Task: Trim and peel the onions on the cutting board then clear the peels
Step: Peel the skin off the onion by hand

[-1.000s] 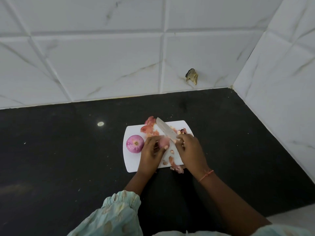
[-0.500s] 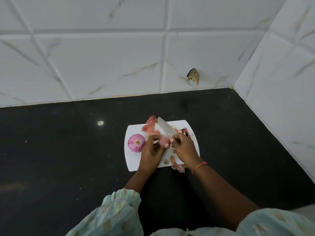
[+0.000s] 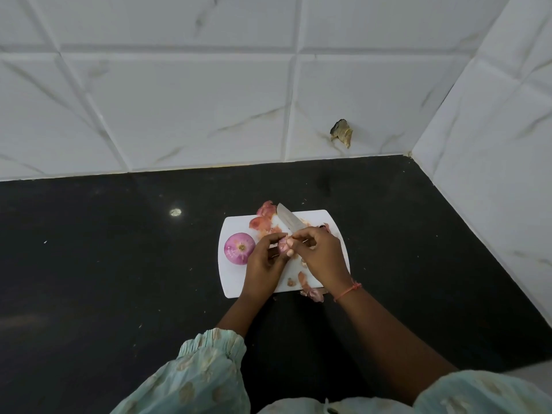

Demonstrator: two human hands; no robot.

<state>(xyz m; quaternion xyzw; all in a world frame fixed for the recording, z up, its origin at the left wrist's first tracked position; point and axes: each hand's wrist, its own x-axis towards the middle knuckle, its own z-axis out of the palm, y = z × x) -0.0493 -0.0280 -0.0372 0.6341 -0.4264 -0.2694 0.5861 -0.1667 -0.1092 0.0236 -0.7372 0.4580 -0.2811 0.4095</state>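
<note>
**Hands peeling a second onion over the board**

The left hand (image 3: pixel 264 265) gripped a small pinkish half-skinned onion (image 3: pixel 282 245); the right hand (image 3: pixel 321 256) held the steel-bladed knife (image 3: pixel 289 220) and pinched at the skin. Below them lay the white plastic cutting board (image 3: pixel 231 282), with loose papery pink peels (image 3: pixel 310 292) nearest the wrists. Left of the left hand sat a peeled purple round onion (image 3: pixel 239 248). Peeling seemed underway; next, pull the skin free.
</note>
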